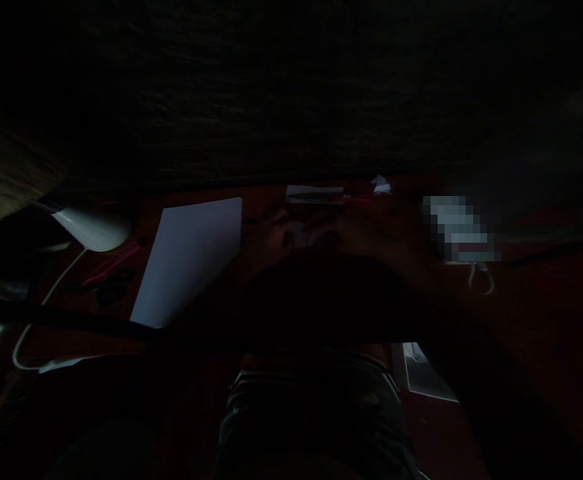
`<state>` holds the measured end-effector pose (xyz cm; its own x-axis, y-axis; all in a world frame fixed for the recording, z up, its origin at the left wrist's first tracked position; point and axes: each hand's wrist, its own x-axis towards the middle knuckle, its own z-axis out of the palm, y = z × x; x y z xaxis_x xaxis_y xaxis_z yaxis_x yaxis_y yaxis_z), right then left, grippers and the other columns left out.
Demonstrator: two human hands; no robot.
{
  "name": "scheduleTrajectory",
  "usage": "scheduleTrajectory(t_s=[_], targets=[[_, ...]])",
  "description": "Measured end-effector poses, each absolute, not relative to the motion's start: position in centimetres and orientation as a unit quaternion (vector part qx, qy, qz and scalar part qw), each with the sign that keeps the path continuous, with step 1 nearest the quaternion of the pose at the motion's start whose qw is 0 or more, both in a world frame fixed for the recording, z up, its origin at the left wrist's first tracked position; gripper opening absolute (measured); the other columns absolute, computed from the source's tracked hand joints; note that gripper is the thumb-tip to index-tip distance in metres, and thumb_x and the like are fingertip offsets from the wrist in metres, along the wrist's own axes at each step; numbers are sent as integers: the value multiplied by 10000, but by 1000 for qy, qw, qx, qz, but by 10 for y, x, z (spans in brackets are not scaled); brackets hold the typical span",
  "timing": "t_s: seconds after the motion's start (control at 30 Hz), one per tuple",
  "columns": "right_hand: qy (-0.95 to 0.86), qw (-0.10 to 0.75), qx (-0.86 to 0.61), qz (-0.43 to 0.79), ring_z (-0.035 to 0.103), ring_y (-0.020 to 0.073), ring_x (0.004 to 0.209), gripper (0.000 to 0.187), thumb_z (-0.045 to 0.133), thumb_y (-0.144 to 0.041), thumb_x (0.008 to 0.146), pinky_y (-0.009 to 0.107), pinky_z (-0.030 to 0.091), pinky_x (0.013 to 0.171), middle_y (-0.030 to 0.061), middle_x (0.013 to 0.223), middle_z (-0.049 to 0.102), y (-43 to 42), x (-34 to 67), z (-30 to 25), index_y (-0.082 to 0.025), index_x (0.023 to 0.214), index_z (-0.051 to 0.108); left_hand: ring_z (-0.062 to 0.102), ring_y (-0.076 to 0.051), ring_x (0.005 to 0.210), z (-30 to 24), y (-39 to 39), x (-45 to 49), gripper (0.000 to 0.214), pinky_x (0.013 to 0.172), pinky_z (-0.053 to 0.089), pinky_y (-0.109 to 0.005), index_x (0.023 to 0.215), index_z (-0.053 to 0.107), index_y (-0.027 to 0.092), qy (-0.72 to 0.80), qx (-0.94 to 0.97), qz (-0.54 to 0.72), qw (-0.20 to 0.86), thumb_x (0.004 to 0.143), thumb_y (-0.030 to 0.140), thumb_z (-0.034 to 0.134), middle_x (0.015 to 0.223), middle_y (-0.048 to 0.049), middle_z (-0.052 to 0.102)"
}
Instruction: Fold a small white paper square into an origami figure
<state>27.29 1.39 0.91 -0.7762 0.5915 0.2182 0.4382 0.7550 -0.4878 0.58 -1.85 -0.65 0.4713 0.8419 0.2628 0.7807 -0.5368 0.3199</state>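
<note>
Where fingers [278,221] flank it, pale item [302,233]

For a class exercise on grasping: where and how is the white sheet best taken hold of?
Probably by its left edge, coming from the left with a thumb-and-finger pinch. The white sheet looks flat, and that long edge shows plainly, while its right side lies near the left hand and its lower right fades into darkness.
</note>
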Motion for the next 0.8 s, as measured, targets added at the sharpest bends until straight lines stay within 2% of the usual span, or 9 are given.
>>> scheduleTrajectory(t_s=[0.1,0.3,0.57,0.8], targets=[[-923,181,-269,208,768,324,1370,361,783,-130,969,534,605,1198,69,1411,855,12,272,11,-315,1246,924,687,-326,1286,-7,-18,5,344,1191,605,-533,1330,832,256,472,858,191,72,1021,189,694,1310,-106,717],[-915,197,-272,225,778,295,1356,383,661,-83,1037,499,613,1194,81,1446,845,8,269,13,-287,1231,920,667,-335,1307,-6,-19,5,373,1212,586,-550,1361,826,253,473,860,178,74,1029,203,664,1325,-115,702],[-909,212,-277,226,793,297,1340,393,702,-65,997,517,614,1180,75,1398,857,9,268,8,-312,1199,931,644,-352,1323,-1,-23,7,375,1213,562,-569,1381,807,240,480,857,166,84,1043,195,651,1364,-135,680],[-917,194,-279,211,777,299,1366,353,703,-86,1010,505,613,1193,91,1456,837,9,268,9,-271,1219,918,644,-356,1345,0,-23,7,365,1228,556,-575,1370,806,238,478,859,162,84,1043,202,650,1370,-134,675]])
